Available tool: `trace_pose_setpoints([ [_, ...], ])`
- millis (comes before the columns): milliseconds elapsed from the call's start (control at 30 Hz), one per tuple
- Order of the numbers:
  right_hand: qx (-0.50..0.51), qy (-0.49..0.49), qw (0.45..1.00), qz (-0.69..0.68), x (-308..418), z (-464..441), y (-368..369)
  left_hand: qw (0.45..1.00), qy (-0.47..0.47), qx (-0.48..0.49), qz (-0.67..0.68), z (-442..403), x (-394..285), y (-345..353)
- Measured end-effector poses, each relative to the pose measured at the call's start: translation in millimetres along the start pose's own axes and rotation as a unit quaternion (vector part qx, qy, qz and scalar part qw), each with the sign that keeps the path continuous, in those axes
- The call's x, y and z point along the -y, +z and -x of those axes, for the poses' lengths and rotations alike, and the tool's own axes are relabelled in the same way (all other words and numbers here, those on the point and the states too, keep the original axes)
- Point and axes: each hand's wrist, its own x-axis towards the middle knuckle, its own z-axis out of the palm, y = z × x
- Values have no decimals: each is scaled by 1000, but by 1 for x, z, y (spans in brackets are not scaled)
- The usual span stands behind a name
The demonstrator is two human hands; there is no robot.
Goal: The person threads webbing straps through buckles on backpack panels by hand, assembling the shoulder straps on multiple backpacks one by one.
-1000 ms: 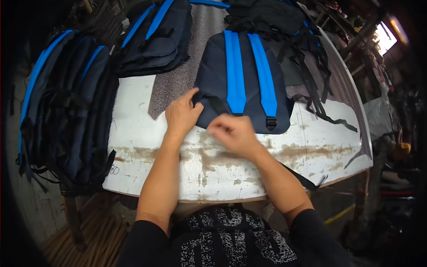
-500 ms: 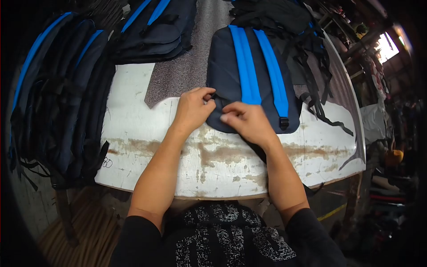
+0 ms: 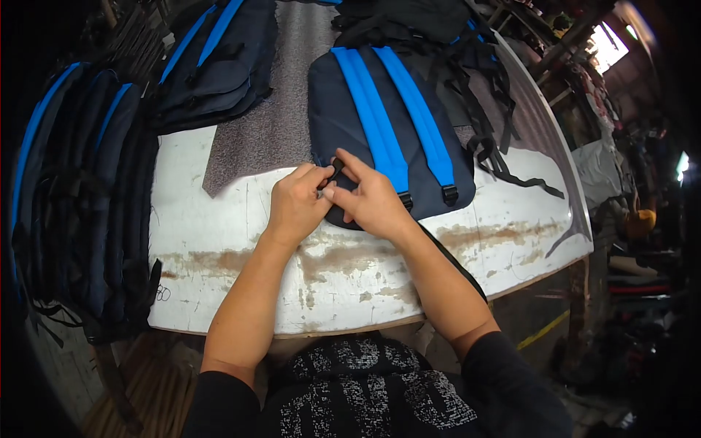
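Your left hand (image 3: 298, 201) has its fingers bent in, and the tips of its thumb and first finger pinch a small black strap (image 3: 336, 168) at the edge of the backpack (image 3: 339, 117). Your right hand (image 3: 376, 203) comes to the same spot from the other side. Its thumb and first finger are a bit apart, with the black strap between them. You can't tell from here if they squeeze it, because your fingers hide some of it. Your two thumbs are very close together.

The backpack lies flat, just past your fingers and off to the right of them. It is dark blue. Two bright blue shoulder straps (image 3: 369, 120) run down it, to the right of your grip. A black buckle (image 3: 450, 195) sits at the end of the one farther from your hands.

Under your wrists is the white table (image 3: 219, 292), with brown, worn marks on it. Past your left hand is a fuzzy gray cloth (image 3: 244, 139). Well to the left of your grip stands a row of dark bags (image 3: 87, 190) with blue edges. Far past your right hand is a black heap (image 3: 409, 25).
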Motion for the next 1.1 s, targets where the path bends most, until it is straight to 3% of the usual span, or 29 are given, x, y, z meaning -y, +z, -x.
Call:
trace_pose_setpoints([
  [67,-10,18,980,-197,-13,-7,2,1000,3,10,-11,0,-1,-1],
  [233,-47,4,903,-426,0,-9,-28,999,-7,41,-26,-1,-6,-3],
  [500,-123,-163,850,-486,6,-4,-127,997,-5,63,-38,-1,-5,-4],
  [633,-185,-221,864,-413,16,13,-198,997,6,71,-28,-1,-8,-5],
  [800,-293,-281,840,-361,13,60,-275,995,0,94,-44,-2,-12,-8],
  [1067,-442,-266,795,-318,-10,146,-325,992,0,116,-43,-2,-13,-9],
  [1100,-417,-278,801,-326,-30,160,-344,992,-7,121,-41,-2,-13,-9],
])
